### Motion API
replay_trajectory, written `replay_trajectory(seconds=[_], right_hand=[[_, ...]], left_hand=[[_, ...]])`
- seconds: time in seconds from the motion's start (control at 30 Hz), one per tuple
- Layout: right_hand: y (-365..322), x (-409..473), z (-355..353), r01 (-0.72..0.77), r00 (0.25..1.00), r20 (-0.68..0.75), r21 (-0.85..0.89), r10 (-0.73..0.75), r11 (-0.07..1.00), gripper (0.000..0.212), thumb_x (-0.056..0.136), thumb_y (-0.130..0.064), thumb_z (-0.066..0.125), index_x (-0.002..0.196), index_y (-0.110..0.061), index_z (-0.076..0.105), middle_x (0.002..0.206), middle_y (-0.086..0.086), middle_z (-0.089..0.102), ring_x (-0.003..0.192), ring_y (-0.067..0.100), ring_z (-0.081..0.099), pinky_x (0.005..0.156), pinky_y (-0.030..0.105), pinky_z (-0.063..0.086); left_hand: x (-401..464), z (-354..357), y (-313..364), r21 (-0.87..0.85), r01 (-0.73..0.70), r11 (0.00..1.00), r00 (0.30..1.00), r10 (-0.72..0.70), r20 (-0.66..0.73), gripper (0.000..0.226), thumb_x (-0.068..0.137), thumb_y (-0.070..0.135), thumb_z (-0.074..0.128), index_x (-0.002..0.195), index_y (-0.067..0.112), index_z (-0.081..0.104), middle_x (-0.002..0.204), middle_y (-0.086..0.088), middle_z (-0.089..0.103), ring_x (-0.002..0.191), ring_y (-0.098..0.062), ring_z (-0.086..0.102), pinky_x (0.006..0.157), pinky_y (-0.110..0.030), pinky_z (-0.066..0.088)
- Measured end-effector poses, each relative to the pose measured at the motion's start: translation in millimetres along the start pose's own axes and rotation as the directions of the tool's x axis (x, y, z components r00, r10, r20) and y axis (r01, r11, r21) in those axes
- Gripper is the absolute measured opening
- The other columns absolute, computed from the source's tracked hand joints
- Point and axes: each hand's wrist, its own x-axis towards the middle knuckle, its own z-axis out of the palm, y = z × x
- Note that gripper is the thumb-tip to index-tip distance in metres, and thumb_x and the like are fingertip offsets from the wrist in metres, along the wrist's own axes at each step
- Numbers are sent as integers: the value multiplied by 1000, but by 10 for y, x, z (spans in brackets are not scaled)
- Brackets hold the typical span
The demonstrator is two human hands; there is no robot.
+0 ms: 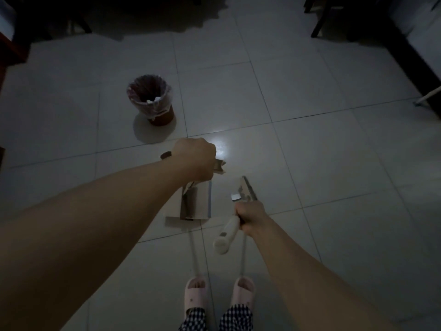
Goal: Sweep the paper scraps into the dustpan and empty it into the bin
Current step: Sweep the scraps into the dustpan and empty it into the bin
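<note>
Dim light covers the pale tiled floor (pixel 310 149) below you, with one bright reflection just past your left hand (pixel 194 155). That hand is a closed fist wrapped around the dark handle (pixel 166 154) of the dustpan (pixel 199 201), whose pan hangs under your wrist with its open, shiny inside turned up toward you and a bluish strip along its right edge. Whether any paper scraps lie in the pan, you cannot tell in this gloom. Your right hand (pixel 250 216) grips the white handle (pixel 226 236) of the broom (pixel 245 191), fingers curled fully around it, the handle's butt pointing back at you and the flat head reaching forward just right of the dustpan, apart from it. The bin (pixel 151 99) stands on the floor ahead and to the left, well apart from both tools, lined with a clear bag, with something white showing inside. Your feet in pink slippers (pixel 196 296) stand at the bottom edge. Dark furniture (pixel 393 32) borders the far side.
</note>
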Motion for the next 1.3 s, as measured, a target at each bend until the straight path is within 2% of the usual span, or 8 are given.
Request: replay_trajectory(seconds=[0.07, 0.17, 0.23, 0.37, 0.53, 0.77, 1.2, 1.3], right_hand=[[-14, -57, 106, -14, 1000, -5, 6, 14, 1000, 48, 88, 5, 46, 136, 3, 41, 128, 21, 54, 96, 35, 60, 74, 41, 57], [-41, -155, 154, -37, 996, 86, -6, 37, 999, 33, 85, 14, 42, 114, 4, 54, 89, 19, 55, 64, 26, 51, 43, 24, 48], [-54, -234, 169, -38, 991, 126, 36, 33, 999, 27, 82, 16, 42, 102, 5, 57, 80, 18, 51, 57, 23, 46, 34, 16, 41], [-49, -316, 262, -75, 978, 199, 98, 54, 992, 17, 83, 14, 41, 73, 3, 50, 71, 19, 46, 53, 22, 43, 33, 16, 37], [-50, -377, 313, -121, 967, 242, 151, 82, 981, 19, 87, 7, 38, 71, 0, 45, 65, 18, 48, 30, 17, 48, 33, 16, 36], [-81, -557, 188, -101, 968, 247, 230, 42, 968, 22, 87, 6, 35, 67, 2, 45, 50, 15, 50, 30, 16, 47, 31, 16, 36], [-182, -500, -103, -14, 995, 95, 120, 2, 993, 22, 84, 9, 36, 67, -2, 44, 67, 18, 46, 49, 22, 45, 31, 17, 36], [-82, -375, -17, -38, 994, 101, 67, 31, 997, 17, 85, 11, 37, 74, 3, 48, 72, 18, 44, 38, 20, 48, 31, 15, 37]], left_hand=[[-22, 26, -106, -19, 3, 1000, 1000, -3, -5, 11, 85, 24, 58, 91, 14, 58, 65, 1, 41, 59, -14, 45, 45, -23, 26], [-58, 71, -248, -37, 2, 999, 1000, -2, -1, 20, 86, 29, 59, 98, 14, 61, 66, 1, 42, 54, -12, 41, 44, -23, 25], [-90, 86, -312, -48, -3, 999, 1000, 3, -2, 22, 86, 30, 59, 100, 14, 62, 68, 1, 44, 54, -13, 40, 44, -24, 25], [-157, 78, -415, -71, -23, 997, 1000, 22, -9, 20, 86, 24, 58, 102, 13, 62, 73, 0, 48, 68, -18, 50, 57, -27, 37], [-238, 87, -533, -81, -20, 997, 1000, 18, -23, 19, 85, 23, 60, 101, 13, 63, 69, 0, 46, 71, -20, 52, 61, -28, 40], [-372, 128, -845, -101, 20, 995, 1000, -19, 8, 17, 87, 21, 59, 101, 13, 63, 66, 2, 46, 68, -18, 54, 64, -29, 49], [-474, 226, -1000, -133, 128, 983, 987, -114, 110, 18, 87, 18, 57, 103, 12, 60, 69, 1, 46, 66, -14, 49, 64, -27, 45], [-413, 309, -1062, -128, 168, 977, 981, -153, 118, 11, 86, 20, 58, 95, 13, 56, 69, 1, 45, 67, -14, 49, 60, -26, 44]])
